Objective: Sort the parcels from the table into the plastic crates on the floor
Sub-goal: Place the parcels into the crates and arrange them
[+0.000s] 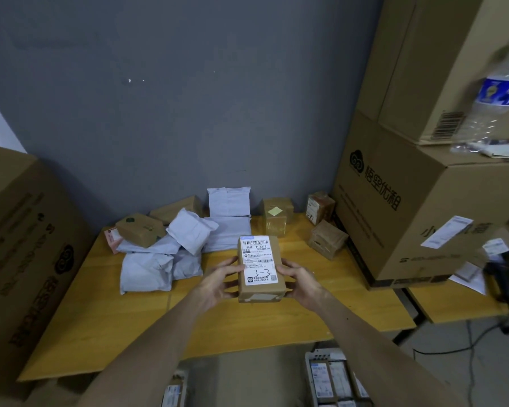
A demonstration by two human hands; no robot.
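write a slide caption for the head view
Left hand and right hand hold a labelled box over the table, parcels piled behind.

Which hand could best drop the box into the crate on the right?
Probably the right hand: it grips the box, and that crate sits under its arm. The left hand would have to cross over.

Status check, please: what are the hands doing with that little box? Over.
Gripping: left hand, right hand, both on small brown box, label up. Held over yellow table. Behind it parcel pile; nothing in the way.
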